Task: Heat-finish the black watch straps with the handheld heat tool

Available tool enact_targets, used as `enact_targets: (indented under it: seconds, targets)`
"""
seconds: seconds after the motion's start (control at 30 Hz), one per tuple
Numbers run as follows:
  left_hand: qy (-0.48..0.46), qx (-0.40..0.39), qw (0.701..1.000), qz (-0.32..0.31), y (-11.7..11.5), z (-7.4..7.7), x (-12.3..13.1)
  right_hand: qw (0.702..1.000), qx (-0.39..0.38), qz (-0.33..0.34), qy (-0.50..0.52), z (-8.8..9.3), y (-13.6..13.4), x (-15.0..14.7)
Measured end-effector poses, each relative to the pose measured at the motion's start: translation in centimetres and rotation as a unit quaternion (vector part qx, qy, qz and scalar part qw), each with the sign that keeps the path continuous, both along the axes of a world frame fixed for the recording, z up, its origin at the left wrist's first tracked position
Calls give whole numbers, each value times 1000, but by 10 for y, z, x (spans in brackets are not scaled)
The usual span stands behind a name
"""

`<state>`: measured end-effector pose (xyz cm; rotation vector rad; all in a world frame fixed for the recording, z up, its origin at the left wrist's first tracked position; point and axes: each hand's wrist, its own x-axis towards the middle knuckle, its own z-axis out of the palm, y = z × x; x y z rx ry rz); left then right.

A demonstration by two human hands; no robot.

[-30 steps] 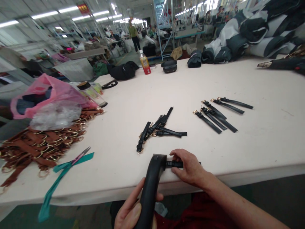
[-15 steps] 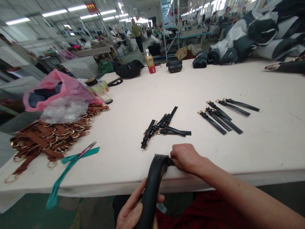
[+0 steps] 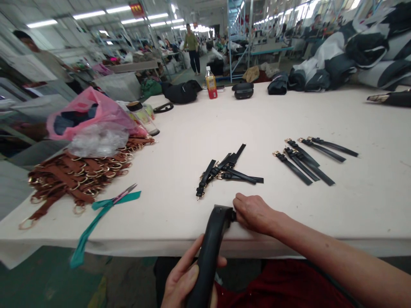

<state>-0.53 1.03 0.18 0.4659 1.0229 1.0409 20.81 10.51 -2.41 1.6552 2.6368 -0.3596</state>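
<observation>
My left hand (image 3: 186,276) is wrapped round a wide, curved black strap (image 3: 208,252) with a smooth, leather-like look. The strap rises from the bottom of the view to a squared end over the table's front edge. At that end, my right hand (image 3: 253,213) has its fingers closed on a small black strap piece (image 3: 233,215), mostly hidden by the fingers. Just beyond the hands lies a loose heap of short black buckle straps (image 3: 221,169) with gold buckles. More short buckle straps (image 3: 302,162) are spread side by side farther right.
On the left are brown straps with metal rings (image 3: 73,175), a pink plastic bag (image 3: 96,111), and scissors (image 3: 125,193) tied with green ribbon (image 3: 96,220). A drink bottle (image 3: 211,83) and black case (image 3: 242,90) stand at the table's (image 3: 180,141) far edge. A person (image 3: 192,49) is in the aisle.
The view has turned slightly left, so the table things sit farther right. Both hands keep their holds at the strap's end, with little movement between them.
</observation>
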Motion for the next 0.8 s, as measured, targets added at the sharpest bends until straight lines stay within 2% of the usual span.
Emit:
enact_targets:
  seconds: [0.17,0.3,0.57,0.7,0.8]
  targets:
    - [-33,38,998,-42,2,-6,-5,995,-11,-51,82,-6,0,8]
    - [-46,55,996,-53,2,-8,-6,986,-64,-19,155,-1,3,17]
    - [-42,51,996,-55,2,-9,-7,995,-57,-27,73,10,6,7]
    - [-59,61,994,-63,2,-8,-7,998,-35,4,51,7,4,5]
    - [-83,68,992,-72,3,-8,-6,999,-22,-4,44,2,1,5]
